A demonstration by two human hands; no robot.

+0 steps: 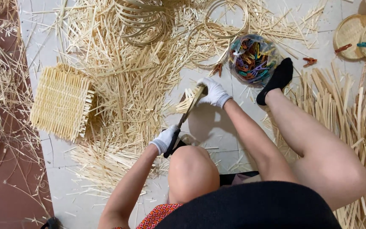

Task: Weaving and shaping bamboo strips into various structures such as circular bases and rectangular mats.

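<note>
My left hand (164, 139), in a white glove, grips the dark handles of a pair of shears (178, 127) just above my left knee. The blades point up toward a woven bamboo piece (189, 99) seen nearly edge on. My right hand (215, 92), also gloved in white, holds that woven piece by its upper edge. The blades meet the piece's frayed strip ends. I sit on the tiled floor with my right leg stretched out, foot in a black sock (277, 79).
A flat square woven mat (62, 101) lies at the left on heaps of bamboo offcuts (128, 76). Bamboo hoops (142, 19) lie at the top. A clear bag of coloured clips (253, 59) sits by my foot. Round woven trays (363, 36) and long strips (344, 110) lie right.
</note>
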